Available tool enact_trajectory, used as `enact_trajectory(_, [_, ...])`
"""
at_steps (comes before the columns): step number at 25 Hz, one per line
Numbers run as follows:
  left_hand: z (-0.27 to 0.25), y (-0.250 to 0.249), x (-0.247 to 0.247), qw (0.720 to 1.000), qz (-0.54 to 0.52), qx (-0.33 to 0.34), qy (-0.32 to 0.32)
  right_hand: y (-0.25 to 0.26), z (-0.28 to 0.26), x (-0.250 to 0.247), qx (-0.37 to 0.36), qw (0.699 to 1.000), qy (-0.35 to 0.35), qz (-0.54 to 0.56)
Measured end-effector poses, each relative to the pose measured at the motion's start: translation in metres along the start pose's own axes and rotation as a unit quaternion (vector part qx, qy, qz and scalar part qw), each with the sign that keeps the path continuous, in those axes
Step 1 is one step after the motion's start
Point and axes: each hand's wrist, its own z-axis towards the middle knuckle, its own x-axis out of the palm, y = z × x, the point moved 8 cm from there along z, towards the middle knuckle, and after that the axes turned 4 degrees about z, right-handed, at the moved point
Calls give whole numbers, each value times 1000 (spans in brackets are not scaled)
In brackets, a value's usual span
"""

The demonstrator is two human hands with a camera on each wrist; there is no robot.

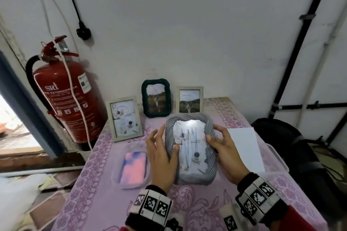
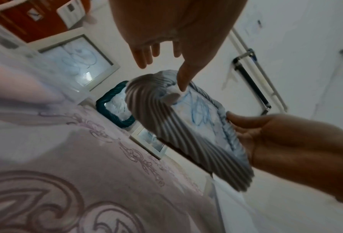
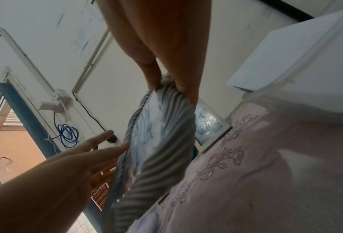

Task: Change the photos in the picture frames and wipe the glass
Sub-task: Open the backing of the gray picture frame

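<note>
A grey ribbed picture frame is held tilted above the table, glass up. Dark pen scribbles cross its glass over a pale photo. My right hand grips the frame's right edge, thumb on the front and fingers behind; the right wrist view shows the frame pinched at its top by this hand. My left hand lies along the left edge with fingers straight. In the left wrist view its thumb touches the glass just inside the rim of the frame.
Three more frames stand at the back of the pink-clothed table: a white one, a dark green one and a pale one. A pink cloth lies in a clear tub at left. White paper rests on a clear box at right. A red fire extinguisher hangs on the left.
</note>
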Motion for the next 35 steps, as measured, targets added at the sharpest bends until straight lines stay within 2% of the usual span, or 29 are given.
enact_trajectory(2, [-5, -12, 4, 998, 45, 48, -3, -2, 3, 0, 14, 1000, -10, 19])
enact_trajectory(5, [-13, -29, 22, 992, 50, 99, 52, -1, 5, 7, 37, 998, 4, 60])
enact_trajectory(7, [-17, -38, 30, 989, 56, 117, 71, 0, 6, 10, 45, 996, 14, 77])
enact_trajectory(10, [-19, -45, 36, 984, 86, 138, 67, 3, 5, 12, 41, 995, 29, 91])
enact_trajectory(12, [-18, -47, 38, 986, 60, 139, 75, 5, 4, 14, 30, 995, 45, 84])
enact_trajectory(18, [-12, -48, 39, 986, -101, 75, 113, 3, 4, 18, 7, 997, 70, 32])
enact_trajectory(21, [-8, -41, 32, 982, -164, 37, 83, -1, 5, 24, -13, 997, 73, -17])
enact_trajectory(23, [-6, -33, 26, 978, -197, 5, 68, -2, 5, 24, -44, 992, 50, -111])
enact_trajectory(26, [-6, -20, 17, 962, -265, -24, 54, -4, 6, 10, -81, 951, -23, -298])
enact_trajectory(27, [-6, -14, 14, 961, -272, -33, 42, -7, 6, 4, -63, 952, -36, -298])
enact_trajectory(29, [-4, 0, 10, 955, -291, -59, 19, -20, 5, -1, -4, 977, -33, -211])
enact_trajectory(31, [-4, 16, 8, 951, -294, -90, 6, -25, 4, -6, 16, 981, -38, -190])
enact_trajectory(33, [-8, 32, 7, 961, -251, -115, 6, -27, 2, -9, 11, 977, -40, -210])
enact_trajectory(35, [-12, 49, 5, 979, -152, -136, 17, -29, 1, -13, 12, 975, -36, -221])
